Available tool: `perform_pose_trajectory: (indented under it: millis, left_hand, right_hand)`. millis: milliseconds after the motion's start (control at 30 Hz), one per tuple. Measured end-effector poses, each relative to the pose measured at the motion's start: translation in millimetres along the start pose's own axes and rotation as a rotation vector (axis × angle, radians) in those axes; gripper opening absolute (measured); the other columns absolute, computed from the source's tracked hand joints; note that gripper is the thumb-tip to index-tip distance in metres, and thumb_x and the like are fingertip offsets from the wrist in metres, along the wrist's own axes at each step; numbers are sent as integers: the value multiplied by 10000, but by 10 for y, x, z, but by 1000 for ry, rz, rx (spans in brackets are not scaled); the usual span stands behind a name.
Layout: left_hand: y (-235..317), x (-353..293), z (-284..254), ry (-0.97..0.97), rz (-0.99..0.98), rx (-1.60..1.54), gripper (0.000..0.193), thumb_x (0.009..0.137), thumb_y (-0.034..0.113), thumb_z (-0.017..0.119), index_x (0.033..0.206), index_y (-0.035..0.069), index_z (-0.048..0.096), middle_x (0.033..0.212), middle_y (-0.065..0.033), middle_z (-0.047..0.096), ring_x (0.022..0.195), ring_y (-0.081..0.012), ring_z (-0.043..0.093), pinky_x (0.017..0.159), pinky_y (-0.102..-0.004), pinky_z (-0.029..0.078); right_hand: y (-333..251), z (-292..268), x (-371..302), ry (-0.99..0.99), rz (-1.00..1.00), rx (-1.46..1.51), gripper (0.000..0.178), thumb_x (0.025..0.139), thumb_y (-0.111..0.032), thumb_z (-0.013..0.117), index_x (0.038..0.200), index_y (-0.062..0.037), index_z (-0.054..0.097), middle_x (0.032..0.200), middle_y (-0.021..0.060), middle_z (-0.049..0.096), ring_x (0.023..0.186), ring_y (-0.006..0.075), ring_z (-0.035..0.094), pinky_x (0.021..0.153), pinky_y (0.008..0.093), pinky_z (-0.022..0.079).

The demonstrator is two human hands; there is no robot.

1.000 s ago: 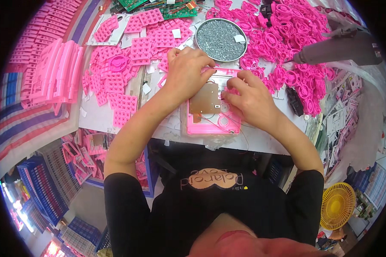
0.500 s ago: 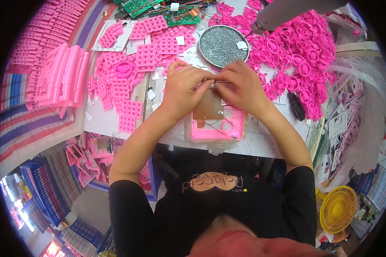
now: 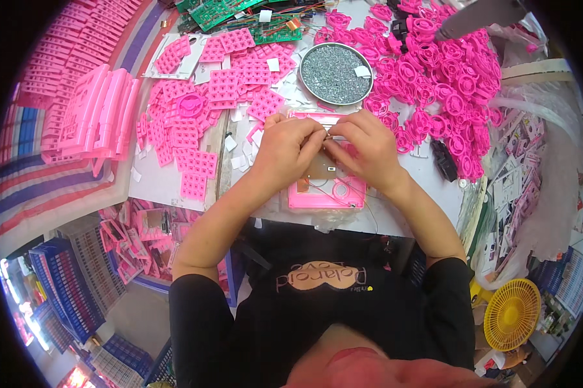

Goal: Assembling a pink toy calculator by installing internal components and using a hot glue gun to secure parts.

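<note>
Pink rectangular plastic housing (image 3: 327, 187) with a tan circuit board set into it lies flat on the white desk (image 3: 155, 184), directly in front of the person and partly under both hands.

Head view: the left hand (image 3: 285, 150) and the right hand (image 3: 364, 152) meet above the top edge of the housing, fingertips almost touching. Both sets of fingers are closed in a narrow pinch on something very small and pale between them; what it is cannot be told from the picture. Thin wires trail from the housing toward the desk edge.

A round metal dish of small silvery screws (image 3: 336, 72) sits just beyond the hands. A large heap of pink plastic ring parts (image 3: 443, 77) spreads to the right, and pink square keypad grids (image 3: 204, 119) cover the desk to the left. Stacked pink plastic frames (image 3: 100, 110) lie farther left, and green circuit boards (image 3: 240, 16) are at the far edge. A yellow fan (image 3: 511, 313) stands low on the right.

Judging by the pinch, the work calls for keeping the tiny piece held firmly in both fingertips, low over the housing so it cannot drop among the loose parts, and leaving the wires slack rather than pulled.
</note>
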State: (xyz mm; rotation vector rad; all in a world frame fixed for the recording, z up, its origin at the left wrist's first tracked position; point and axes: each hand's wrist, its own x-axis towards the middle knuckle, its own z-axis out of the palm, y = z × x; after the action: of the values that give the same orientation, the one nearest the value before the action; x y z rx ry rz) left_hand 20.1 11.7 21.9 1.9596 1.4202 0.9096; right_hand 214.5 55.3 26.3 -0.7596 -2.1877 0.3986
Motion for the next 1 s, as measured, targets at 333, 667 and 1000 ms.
perform_pose_trajectory:
  millis: [333, 667, 1000]
  left_hand:
    - [-82, -21, 11, 88, 170, 77, 118, 850, 146, 715, 949, 90, 683, 792, -30, 654, 706, -190, 601, 870, -386, 354]
    - [-77, -21, -49, 52, 24, -33, 78, 850, 128, 723, 903, 80, 692, 798, -32, 677, 692, -186, 600, 837, -386, 356]
    - [-127, -84, 16, 200, 299, 216, 107, 815, 131, 748, 884, 135, 667, 849, -2, 678, 798, -199, 634, 907, -439, 349]
  right_hand:
    - [19, -118, -60, -206, 407, 360, 142, 805, -113, 774, 913, -57, 700, 806, 66, 645, 645, 171, 598, 563, 316, 479]
    - [-41, -72, -79, -90, 247, 242, 219, 826, -110, 763, 1023, -29, 711, 902, 83, 676, 681, 178, 616, 599, 300, 483]
    - [-70, -254, -47, -275, 312, 386, 344, 848, -95, 734, 1180, -23, 676, 998, 70, 650, 755, 113, 583, 602, 242, 447]
